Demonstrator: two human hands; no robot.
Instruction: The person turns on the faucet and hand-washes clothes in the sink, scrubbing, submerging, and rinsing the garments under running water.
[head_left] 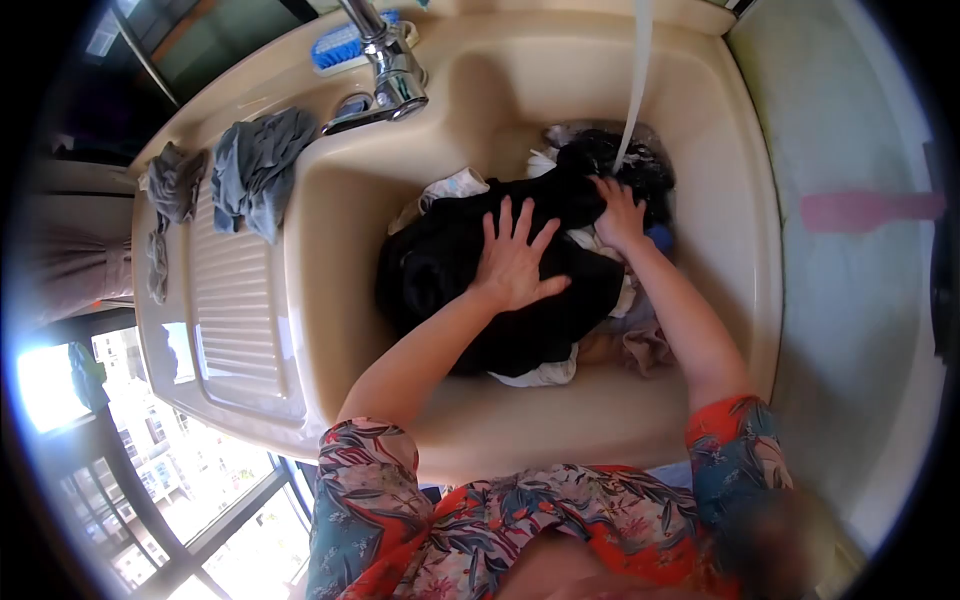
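Note:
A black garment [550, 317] lies bunched in the beige sink basin [740, 290], over other wet laundry. My left hand [515, 260] rests flat on it with the fingers spread wide. Further right, my right hand [620, 212] presses down where the black cloth meets the wet pile, its fingers slightly apart. Beside its fingertips a stream of water [635, 90] falls onto dark wet clothing [650, 175]. White cloth [535, 374] and a patterned light piece [455, 187] stick out from under the black garment. A brownish-pink cloth [648, 352] lies at the near right.
A chrome faucet [395, 75] stands at the basin's back left, near a blue brush [350, 42]. Grey cloths [258, 165] lie on the ribbed drainboard [240, 320]. A pink flat object [870, 212] is by the right wall. A window [160, 460] is at lower left.

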